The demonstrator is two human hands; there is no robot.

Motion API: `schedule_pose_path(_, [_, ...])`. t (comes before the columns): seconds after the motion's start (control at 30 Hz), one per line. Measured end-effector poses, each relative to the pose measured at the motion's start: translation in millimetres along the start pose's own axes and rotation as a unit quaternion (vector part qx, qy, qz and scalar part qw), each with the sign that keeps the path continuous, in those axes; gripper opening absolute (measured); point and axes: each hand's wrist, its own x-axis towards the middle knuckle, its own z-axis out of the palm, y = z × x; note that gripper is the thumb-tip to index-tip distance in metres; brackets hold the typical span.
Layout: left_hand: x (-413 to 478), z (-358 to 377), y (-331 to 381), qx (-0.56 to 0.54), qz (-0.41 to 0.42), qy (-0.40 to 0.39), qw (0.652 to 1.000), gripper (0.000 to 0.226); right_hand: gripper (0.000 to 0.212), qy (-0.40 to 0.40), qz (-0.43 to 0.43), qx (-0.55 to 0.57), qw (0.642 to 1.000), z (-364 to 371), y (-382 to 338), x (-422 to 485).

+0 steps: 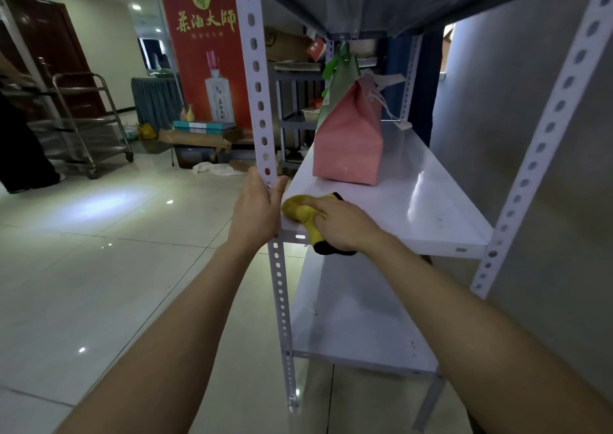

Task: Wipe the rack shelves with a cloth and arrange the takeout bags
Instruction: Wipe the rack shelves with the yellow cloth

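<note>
the middle shelf (431,201) of the rack runs lengthwise away from the camera, and the yellow cloth (303,209) lies bunched at its near left corner, its long axis running from front to back, with a black-trimmed end draped over the front lip. the pink bag (348,141) stands upright farther back on the same shelf, long axis vertical, its folded top and white string handles turned toward the right

the right hand (345,226) lies palm down on the cloth, forearm stretched forward, fingers curled into the fabric and holding it against the shelf. the left hand (257,201) is raised with the thumb up, wrapped around the perforated upright post (262,108) at shelf height

the right fingertips are buried in the cloth. a green bag (343,69) sits mostly hidden behind the pink one; whether it hangs or stands cannot be told. the lower shelf (348,317) is partly covered by the right forearm
</note>
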Motion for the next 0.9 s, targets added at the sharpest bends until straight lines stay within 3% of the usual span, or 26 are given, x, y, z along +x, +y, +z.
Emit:
schedule_pose_path(0.07, [-7, 2, 8, -0.004, -0.005, 0.019, 1.0, 0.036, 0.052, 0.022, 0.029, 0.01, 0.999, -8, 13, -22])
schedule_pose_path(0.17, [-33, 10, 21, 0.086, 0.006, 0.122, 0.989, 0.054, 0.05, 0.045, 0.084, 0.039, 0.995, -28, 38, -55])
schedule_pose_path(0.23, [-55, 19, 31, 0.135, 0.057, 0.161, 0.976, 0.058, 0.047, 0.06, 0.117, 0.068, 0.989, -43, 49, -77])
schedule_pose_path(0.3, [-70, 35, 44, 0.151, 0.143, 0.104, 0.973, 0.048, 0.047, 0.073, 0.146, 0.069, 0.984, -55, 58, -92])
schedule_pose_path(0.37, [-73, 55, 58, 0.173, 0.204, -0.013, 0.963, 0.036, 0.049, 0.087, 0.181, 0.056, 0.978, -62, 66, -103])
schedule_pose_path(0.47, [-58, 78, 74, 0.191, 0.194, -0.126, 0.954, 0.035, 0.048, 0.142, 0.233, 0.025, 0.962, -69, 78, -115])
schedule_pose_path(0.53, [-37, 88, 75, 0.201, 0.169, -0.153, 0.953, 0.04, 0.049, 0.163, 0.253, -0.02, 0.953, -72, 81, -114])
schedule_pose_path(0.73, [21, 101, 59, 0.286, 0.174, -0.237, 0.912, 0.05, 0.056, 0.048, 0.323, -0.154, 0.932, -86, 103, -62])
schedule_pose_path(0.9, [20, 107, 48, 0.247, 0.171, -0.233, 0.925, 0.046, 0.048, 0.047, 0.34, -0.205, 0.917, -96, 147, -9])
